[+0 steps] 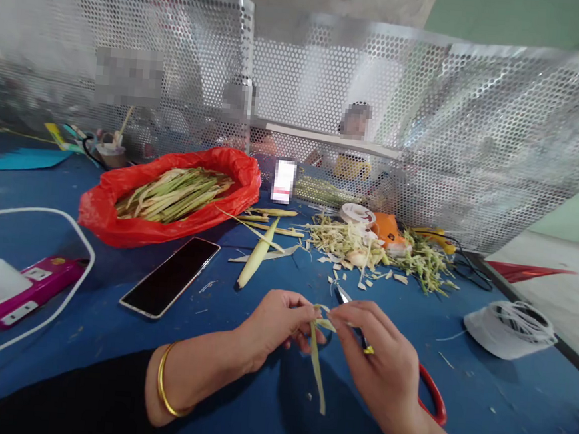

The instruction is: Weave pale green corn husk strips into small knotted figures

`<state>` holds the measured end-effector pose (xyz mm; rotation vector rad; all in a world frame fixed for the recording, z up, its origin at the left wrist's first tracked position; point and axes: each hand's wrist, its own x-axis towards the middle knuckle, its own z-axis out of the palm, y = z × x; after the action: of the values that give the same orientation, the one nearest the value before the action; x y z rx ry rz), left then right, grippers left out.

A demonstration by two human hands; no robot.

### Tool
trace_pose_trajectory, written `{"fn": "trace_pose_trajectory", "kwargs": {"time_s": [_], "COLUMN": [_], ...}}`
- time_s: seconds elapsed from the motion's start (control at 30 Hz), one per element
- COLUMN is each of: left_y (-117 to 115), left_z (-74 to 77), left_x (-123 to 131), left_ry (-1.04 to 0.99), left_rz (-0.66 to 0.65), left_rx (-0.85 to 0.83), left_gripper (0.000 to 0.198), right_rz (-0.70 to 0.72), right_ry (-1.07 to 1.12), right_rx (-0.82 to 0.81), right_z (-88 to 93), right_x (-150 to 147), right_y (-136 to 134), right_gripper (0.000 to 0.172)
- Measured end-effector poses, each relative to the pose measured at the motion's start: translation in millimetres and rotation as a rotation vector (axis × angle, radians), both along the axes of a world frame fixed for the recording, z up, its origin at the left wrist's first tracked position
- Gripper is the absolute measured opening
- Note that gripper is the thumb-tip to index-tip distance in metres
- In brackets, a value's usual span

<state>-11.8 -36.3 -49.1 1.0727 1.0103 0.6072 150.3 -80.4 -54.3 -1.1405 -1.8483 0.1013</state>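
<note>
My left hand (284,320) pinches a pale yellow-green leaf strip (316,366) between thumb and forefinger, and its long end hangs down. Close against it, my right hand (382,351) also has thumb and finger closed on the strip, at a short folded part (326,324). Partly hidden beneath the right hand lies a pair of scissors with a red handle (434,394), blades pointing away from me. Beyond the hands rests a pointed yellow-green husk (257,258) with a dark tip, next to loose leaf pieces.
Left of centre are a red plastic bag (167,237) of leaf strips and a phone (172,278). A purple power strip (23,290) with a white cable lies far left. Plant scraps (350,242), a tape roll (358,214) and white cord (508,328) sit right. Behind stands a perforated metal screen (310,78).
</note>
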Motion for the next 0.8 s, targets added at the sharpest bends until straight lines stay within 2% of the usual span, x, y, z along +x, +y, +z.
{"fn": "trace_pose_trajectory", "kwargs": {"time_s": [0.1, 0.17, 0.3, 0.53, 0.7, 0.8], "left_y": [-1, -2, -1, -2, -6, -8], "left_z": [1.4, 2.3, 2.4, -0.4, -3.9, -6.0], "left_x": [0, 0, 0, 1, 4, 4], "left_ry": [-0.087, -0.149, -0.226, -0.215, -0.243, -0.248], "left_rz": [0.002, 0.007, 0.032, 0.127, 0.150, 0.135], "left_rx": [-0.078, -0.139, -0.183, -0.147, -0.119, -0.114], "left_gripper": [0.018, 0.018, 0.024, 0.015, 0.019, 0.020], "right_rz": [0.087, 0.094, 0.082, 0.101, 0.136, 0.129], "right_ry": [-0.219, -0.285, -0.393, -0.523, -0.592, -0.636], "right_rx": [0.191, 0.227, 0.214, 0.189, 0.184, 0.142], "right_z": [2.0, 3.0, 2.1, -1.0, -6.9, -16.1], "right_x": [-4, -6, -6, -10, -20, -23], "right_y": [-2, 0, 2, -1, -6, -5], "right_gripper": [0.023, 0.024, 0.024, 0.017, 0.030, 0.027]}}
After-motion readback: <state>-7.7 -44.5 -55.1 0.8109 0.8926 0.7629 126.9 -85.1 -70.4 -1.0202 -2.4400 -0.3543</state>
